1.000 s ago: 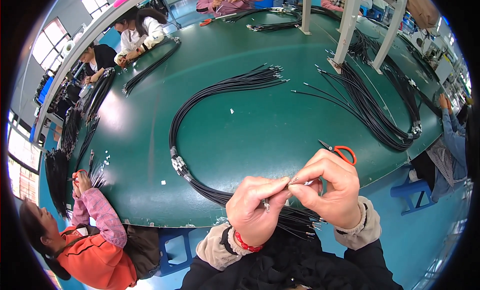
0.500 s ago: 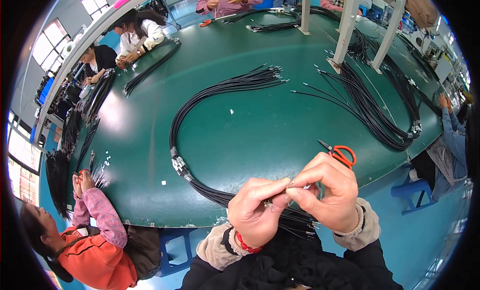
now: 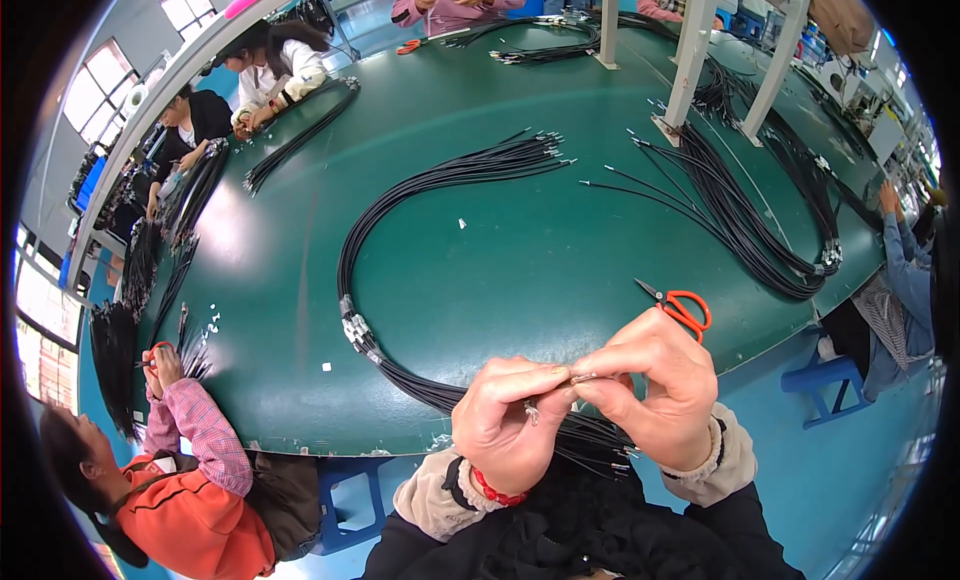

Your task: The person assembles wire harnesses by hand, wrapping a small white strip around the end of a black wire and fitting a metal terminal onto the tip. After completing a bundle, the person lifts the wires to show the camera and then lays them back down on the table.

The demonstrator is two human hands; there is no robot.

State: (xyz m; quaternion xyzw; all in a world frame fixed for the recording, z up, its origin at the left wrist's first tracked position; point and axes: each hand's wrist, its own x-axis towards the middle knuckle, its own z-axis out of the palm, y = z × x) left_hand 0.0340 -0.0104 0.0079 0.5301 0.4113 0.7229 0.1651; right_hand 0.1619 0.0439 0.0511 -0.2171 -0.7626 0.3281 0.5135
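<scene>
My left hand (image 3: 508, 420) and my right hand (image 3: 662, 385) meet over the near edge of the green table, fingertips pinched together. Between them is a small, thin, shiny piece (image 3: 582, 377), too small to name. A little clear or silvery bit (image 3: 532, 413) shows under my left fingers. Behind and below my hands runs a curved bundle of black cables (image 3: 395, 195), with metal-tipped ends at the far side and white, taped fittings (image 3: 357, 329) partway along. Red-handled scissors (image 3: 685, 310) lie just beyond my right hand, partly hidden by it.
More black cable bundles lie on the table (image 3: 480, 250) at the right (image 3: 745, 220) and far left (image 3: 305, 130). White metal posts (image 3: 690, 70) stand on it at the back right. A co-worker in orange (image 3: 200, 490) sits at the left; others work along the far side.
My fingertips have parted slightly, so more of the small shiny piece shows between them. At the far left, a co-worker in black has reached an arm down. The cables and scissors stay put.
</scene>
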